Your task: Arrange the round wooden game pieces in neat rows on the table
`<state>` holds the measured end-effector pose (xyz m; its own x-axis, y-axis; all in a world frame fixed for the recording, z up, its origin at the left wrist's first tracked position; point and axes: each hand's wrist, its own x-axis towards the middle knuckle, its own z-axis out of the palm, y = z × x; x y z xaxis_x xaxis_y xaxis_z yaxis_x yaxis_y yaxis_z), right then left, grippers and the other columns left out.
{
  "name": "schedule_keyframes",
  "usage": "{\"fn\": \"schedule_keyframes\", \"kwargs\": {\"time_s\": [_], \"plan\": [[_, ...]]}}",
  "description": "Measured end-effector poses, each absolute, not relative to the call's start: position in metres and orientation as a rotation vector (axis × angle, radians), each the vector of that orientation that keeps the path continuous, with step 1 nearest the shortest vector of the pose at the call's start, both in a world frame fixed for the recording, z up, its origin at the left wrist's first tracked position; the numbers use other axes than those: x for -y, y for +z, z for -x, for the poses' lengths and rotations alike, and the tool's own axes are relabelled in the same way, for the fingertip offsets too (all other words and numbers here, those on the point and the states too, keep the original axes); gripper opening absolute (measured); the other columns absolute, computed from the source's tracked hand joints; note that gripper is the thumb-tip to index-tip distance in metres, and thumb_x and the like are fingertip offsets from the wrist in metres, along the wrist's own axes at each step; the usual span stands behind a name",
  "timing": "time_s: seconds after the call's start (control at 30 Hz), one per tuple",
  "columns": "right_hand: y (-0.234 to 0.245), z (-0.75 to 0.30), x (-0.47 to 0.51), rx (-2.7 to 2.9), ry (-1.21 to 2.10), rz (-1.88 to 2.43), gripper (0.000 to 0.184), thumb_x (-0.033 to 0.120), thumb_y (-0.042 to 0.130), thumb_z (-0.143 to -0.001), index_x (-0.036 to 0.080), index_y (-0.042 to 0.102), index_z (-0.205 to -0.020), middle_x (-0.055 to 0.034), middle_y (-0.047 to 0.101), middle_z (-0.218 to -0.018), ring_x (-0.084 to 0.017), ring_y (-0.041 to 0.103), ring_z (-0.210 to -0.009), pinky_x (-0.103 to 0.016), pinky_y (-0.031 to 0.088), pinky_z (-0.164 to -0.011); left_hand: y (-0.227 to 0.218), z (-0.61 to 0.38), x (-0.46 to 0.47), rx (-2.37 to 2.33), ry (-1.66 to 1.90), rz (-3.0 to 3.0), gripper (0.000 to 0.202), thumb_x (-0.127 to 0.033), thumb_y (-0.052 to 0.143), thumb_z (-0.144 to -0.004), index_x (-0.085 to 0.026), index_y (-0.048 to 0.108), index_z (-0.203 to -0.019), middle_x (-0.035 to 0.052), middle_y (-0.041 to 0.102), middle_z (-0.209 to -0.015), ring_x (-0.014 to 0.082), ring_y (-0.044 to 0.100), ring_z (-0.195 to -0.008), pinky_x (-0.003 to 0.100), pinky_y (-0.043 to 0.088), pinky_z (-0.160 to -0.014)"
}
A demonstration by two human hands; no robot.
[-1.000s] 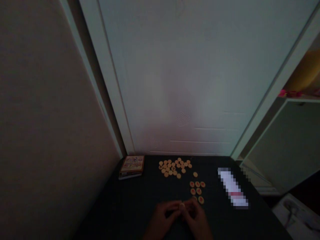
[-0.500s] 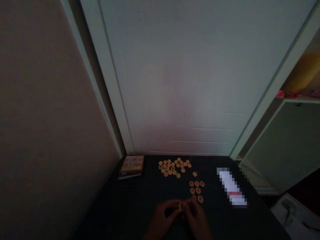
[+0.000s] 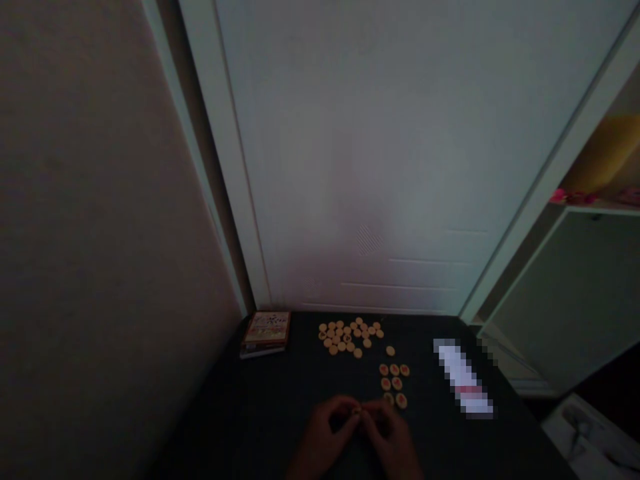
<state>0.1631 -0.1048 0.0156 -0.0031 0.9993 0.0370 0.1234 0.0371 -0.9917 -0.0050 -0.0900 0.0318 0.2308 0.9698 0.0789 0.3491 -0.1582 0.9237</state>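
Wooden disc [image 3: 356, 411] at lower centre of frame, pinched btwn fingers of L hand [image 3: 327, 427] and R hand [image 3: 390, 433]. Both grips clenched on it, disc mostly hidden by fingertips, markings too dark to read. Hands sit over near edge of dark worktop [image 3: 280, 413], at bottom of frame.

Nearest to R hand: group of 7 red-marked discs [image 3: 395, 382], lower centre-right, in rough rows. Lowest two lie just beside R hand; can't tell if touching. Above that group, single plain-looking disc [image 3: 391, 351] lies apart. Further up, near back edge of worktop, loose heap of many wooden discs [image 3: 349, 338], mostly touching each other, a few w/ dark marks.

Upper left of worktop, colourful box [image 3: 265, 331] lies near back corner, thin pale edge showing under it. Right side: white strip w/ red band [image 3: 463, 377], pixelated, lying at a slant, details unreadable.

Behind worktop, pale door [image 3: 350, 167] fills upper centre, beige wall [image 3: 100, 233] on left. Upper right, shelf [image 3: 595, 205] carries yellow item [image 3: 605, 153] and pink bits [image 3: 573, 197].
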Motion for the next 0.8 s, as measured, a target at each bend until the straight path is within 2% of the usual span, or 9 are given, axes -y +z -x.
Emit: {"fn": "schedule_keyframes", "kwargs": {"time_s": [0.17,0.33,0.5,0.8], "plan": [[0.009,-0.164,0.104,1.329,1.001,1.347,0.045,0.064,0.065,-0.080,0.020,0.074,-0.086,-0.0073,0.076,-0.081,-0.025,0.072,-0.079,-0.030,0.055,-0.073,0.030,0.004,0.085,-1.216,0.976,-1.596,0.024,-0.043,0.065,-0.087,-0.022,0.075,-0.094,0.0028,0.079,-0.095,0.0209,0.071,-0.090,0.027,0.054,-0.084],[0.009,-0.173,0.108,1.250,0.808,1.394,0.046,0.063,0.062,-0.083,0.019,0.072,-0.088,-0.0075,0.075,-0.084,-0.023,0.071,-0.078,-0.029,0.056,-0.071,0.037,-0.002,0.075,-1.224,1.004,-1.581,0.027,-0.044,0.062,-0.089,-0.021,0.074,-0.095,0.0031,0.079,-0.093,0.0210,0.072,-0.091,0.028,0.054,-0.083],[0.022,-0.210,0.104,1.214,0.659,1.432,0.041,0.059,0.059,-0.086,0.021,0.072,-0.094,-0.0067,0.076,-0.094,-0.024,0.071,-0.088,-0.030,0.056,-0.080,0.045,-0.024,0.044,-1.273,0.886,-1.719,0.023,-0.037,0.059,-0.089,-0.020,0.074,-0.094,0.0025,0.079,-0.094,0.0182,0.072,-0.086,0.024,0.054,-0.077],[-0.002,-0.269,0.085,1.164,0.442,1.636,0.043,0.059,0.056,-0.085,0.020,0.073,-0.094,-0.0091,0.077,-0.093,-0.027,0.072,-0.087,-0.035,0.056,-0.077,0.034,-0.059,-0.002,-1.436,0.774,-1.851,0.015,-0.026,0.063,-0.082,-0.023,0.077,-0.086,0.0005,0.079,-0.084,0.0181,0.071,-0.079,0.024,0.047,-0.070]]}}
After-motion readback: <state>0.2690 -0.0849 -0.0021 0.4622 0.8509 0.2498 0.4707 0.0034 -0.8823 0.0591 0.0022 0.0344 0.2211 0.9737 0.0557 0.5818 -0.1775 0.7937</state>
